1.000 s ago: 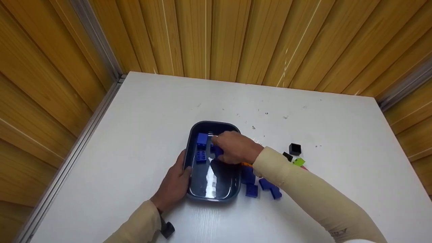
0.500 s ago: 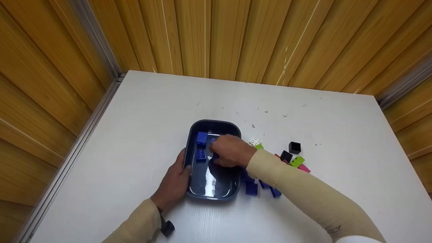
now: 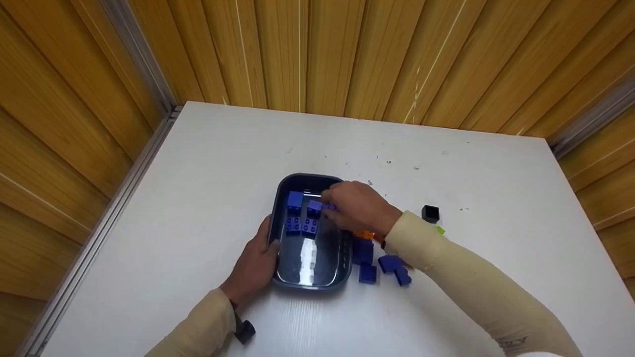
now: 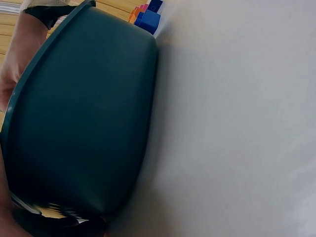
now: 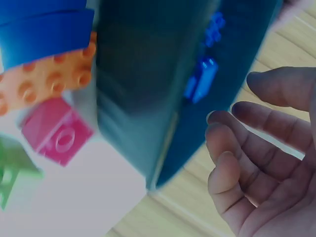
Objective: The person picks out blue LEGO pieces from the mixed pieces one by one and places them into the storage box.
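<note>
My left hand (image 3: 252, 267) grips the left side of a dark blue tray (image 3: 322, 282), thumb at its rim. Inside lie several blue bricks: a plain-sided one (image 3: 294, 200) at the far left, a studded one (image 3: 293, 225) nearer me, and to their right another studded one (image 3: 309, 227). My right hand (image 3: 359, 206) hovers over the tray's right rim, fingers loosely bent, with a blue brick (image 3: 314, 208) just left of its fingertips. In the right wrist view nothing shows between the thumb and fingers. The tray's outer wall (image 4: 89, 108) fills much of the left wrist view.
Right of the tray lie loose blue bricks (image 3: 367, 273), an orange brick (image 5: 44, 81), a pink brick (image 5: 57, 131) and a lime green brick (image 5: 15, 170). A black block (image 3: 430, 213) stands farther right on the white table (image 3: 223, 163). Wooden panels rise behind.
My right hand has let go of a blue brick in the tray and moved up and right toward the rim. That brick now shows beside the others. My left hand stays put.
</note>
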`<action>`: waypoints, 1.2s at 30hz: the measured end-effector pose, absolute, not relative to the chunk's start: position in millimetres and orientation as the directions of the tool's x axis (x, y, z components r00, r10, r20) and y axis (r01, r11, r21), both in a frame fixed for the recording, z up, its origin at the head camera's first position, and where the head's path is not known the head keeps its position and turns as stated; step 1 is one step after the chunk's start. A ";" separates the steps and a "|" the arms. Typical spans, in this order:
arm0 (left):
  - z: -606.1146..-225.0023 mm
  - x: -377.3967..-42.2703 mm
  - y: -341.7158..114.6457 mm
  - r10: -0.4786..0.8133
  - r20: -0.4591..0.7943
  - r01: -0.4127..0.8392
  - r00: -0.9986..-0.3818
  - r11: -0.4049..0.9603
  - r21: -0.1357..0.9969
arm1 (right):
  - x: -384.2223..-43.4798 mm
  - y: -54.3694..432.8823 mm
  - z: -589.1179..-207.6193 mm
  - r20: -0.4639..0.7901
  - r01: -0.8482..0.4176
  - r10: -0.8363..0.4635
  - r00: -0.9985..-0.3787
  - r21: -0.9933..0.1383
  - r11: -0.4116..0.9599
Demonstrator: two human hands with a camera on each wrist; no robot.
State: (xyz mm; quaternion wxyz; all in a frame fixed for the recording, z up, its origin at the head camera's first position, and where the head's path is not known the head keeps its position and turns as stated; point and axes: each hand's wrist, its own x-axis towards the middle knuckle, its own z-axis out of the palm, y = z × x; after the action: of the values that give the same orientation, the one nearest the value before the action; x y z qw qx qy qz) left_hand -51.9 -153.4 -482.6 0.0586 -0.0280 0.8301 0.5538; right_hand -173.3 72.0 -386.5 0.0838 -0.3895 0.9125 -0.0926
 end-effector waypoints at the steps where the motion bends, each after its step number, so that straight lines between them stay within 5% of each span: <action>1: -482.7 -51.8 -153.5 0.018 -0.130 -0.113 -0.991 0.387 0.915 | -172.3 77.3 -383.3 -0.088 -0.677 -0.710 -0.699 -0.240 0.696; 8: -482.0 -48.9 -155.5 0.002 -0.126 -0.115 -0.992 0.396 0.911 | -156.6 125.1 -381.4 -0.262 -0.529 -0.593 -0.761 -0.278 0.802; 16: -479.9 -52.4 -156.8 0.007 -0.114 -0.101 -0.993 0.418 0.903 | -127.4 165.9 -393.3 -0.437 -0.464 -0.468 -0.768 -0.123 0.877; 36: -482.5 -52.0 -152.6 0.012 -0.117 -0.102 -0.993 0.400 0.911 | -106.2 182.1 -431.2 -0.359 -0.538 -0.532 -0.767 -0.092 0.838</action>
State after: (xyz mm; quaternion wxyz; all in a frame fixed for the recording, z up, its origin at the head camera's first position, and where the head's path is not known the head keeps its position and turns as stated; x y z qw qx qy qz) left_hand -52.0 -152.6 -482.5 0.0523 -0.0269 0.8351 0.5470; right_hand -106.2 182.1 -431.2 0.1887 -0.2847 0.9398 0.0082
